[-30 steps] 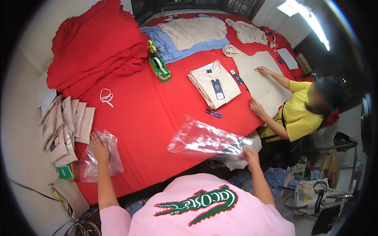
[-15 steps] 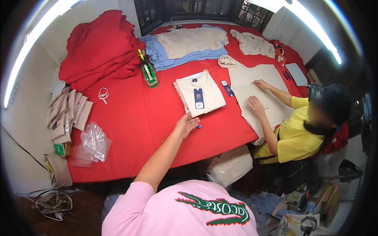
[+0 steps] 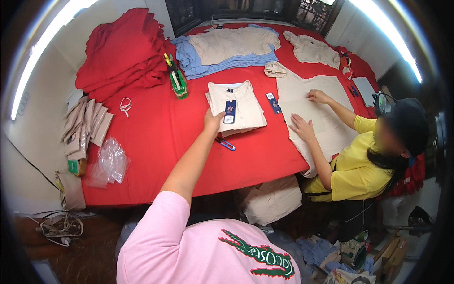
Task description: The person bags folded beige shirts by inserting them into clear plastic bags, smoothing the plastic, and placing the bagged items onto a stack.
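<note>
A: Where is the folded shirt (image 3: 253, 106)?

B: On the red tabletop (image 3: 156, 158), in front of the person, its collar pointing away from them. The left hand (image 3: 214, 121) is at its near-left edge.

A: Is that hand gripping it?

B: It looks that way. The hand is mostly closed, with the thumb over the top layer, close to the dark tag (image 3: 230, 111). The other fingers are largely hidden at the edge, so how deep the hold goes, I can't say.

A: Why hold it there?

B: My reading is that thumb above and fingers at the side keep the layers together without creasing the front. The tag lies face up on the chest, probably so it can be seen.

A: And the right hand?

B: Out of the picture. I can't tell what it is doing.

A: What lies around the shirt?

B: Blue-handled snips (image 3: 226, 144) sit just beyond its near edge, presumably to be within easy reach. A loose tag (image 3: 273, 102) is to its right, apart from it. The tape dispenser (image 3: 178, 85) stands to the upper left, and clear bags (image 3: 109, 161) lie near the table's left end, below the wrapped packs (image 3: 86, 127).

A: Anyone else there?

B: A co-worker (image 3: 364, 156) in yellow reaches over a spread beige garment (image 3: 294, 94) on the right.
</note>
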Tool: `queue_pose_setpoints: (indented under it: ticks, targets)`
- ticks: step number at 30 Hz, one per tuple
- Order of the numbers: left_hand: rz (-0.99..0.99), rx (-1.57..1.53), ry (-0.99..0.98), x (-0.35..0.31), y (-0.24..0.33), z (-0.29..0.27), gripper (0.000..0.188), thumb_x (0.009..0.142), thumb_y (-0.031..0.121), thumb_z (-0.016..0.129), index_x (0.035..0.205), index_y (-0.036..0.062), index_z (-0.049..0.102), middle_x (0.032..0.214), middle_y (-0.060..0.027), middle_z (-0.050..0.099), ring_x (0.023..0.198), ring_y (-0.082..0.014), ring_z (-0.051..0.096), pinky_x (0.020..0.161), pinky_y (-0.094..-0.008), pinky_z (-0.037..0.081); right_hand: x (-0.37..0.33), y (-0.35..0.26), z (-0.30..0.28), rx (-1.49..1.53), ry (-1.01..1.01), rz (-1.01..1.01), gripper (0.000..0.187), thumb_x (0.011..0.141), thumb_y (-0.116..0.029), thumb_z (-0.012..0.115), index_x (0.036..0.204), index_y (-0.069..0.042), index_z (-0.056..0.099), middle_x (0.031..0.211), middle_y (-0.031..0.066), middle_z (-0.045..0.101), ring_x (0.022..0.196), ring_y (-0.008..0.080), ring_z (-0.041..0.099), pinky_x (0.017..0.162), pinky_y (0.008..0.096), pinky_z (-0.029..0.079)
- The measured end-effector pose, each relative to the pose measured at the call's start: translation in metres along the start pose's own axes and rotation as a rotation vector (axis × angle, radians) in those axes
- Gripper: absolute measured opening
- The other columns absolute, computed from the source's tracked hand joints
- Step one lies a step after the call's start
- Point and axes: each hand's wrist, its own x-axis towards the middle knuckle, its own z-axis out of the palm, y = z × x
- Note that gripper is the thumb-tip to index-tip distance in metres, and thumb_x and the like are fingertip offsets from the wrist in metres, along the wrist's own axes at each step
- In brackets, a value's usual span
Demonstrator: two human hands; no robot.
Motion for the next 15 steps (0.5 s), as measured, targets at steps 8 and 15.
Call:
queue_pose_setpoints:
  ticks: [8,15]
  targets:
    - [-0.029,0.264,0.000,-0.093,0.032,-0.220,0.057,0.091,0.003,0.083,0.143,-0.0034,0.061,0.131,-0.0191,0.076,0.116,-0.0263,0.075,0.102,-0.0376,0.058,0.051,-0.017,-0.029,-0.205,0.116,-0.549,0.035,0.114,-0.030,0.055,0.114,-0.008,0.082,0.113,0.0101,0.078,0.127,0.0303,0.062,0.120,0.0535,0.036]
    - [-0.211,0.229,0.168,-0.241,0.001,-0.363,0.057,0.093,0.006,0.083,0.145,-0.0034,0.061,0.131,-0.0183,0.076,0.116,-0.0251,0.074,0.100,-0.0364,0.058,0.120,-0.191,-0.031,0.626,-0.255,-0.407,0.047,0.120,-0.035,0.046,0.139,-0.002,0.073,0.114,0.0092,0.079,0.067,0.0125,0.068,0.048,0.0272,0.049]
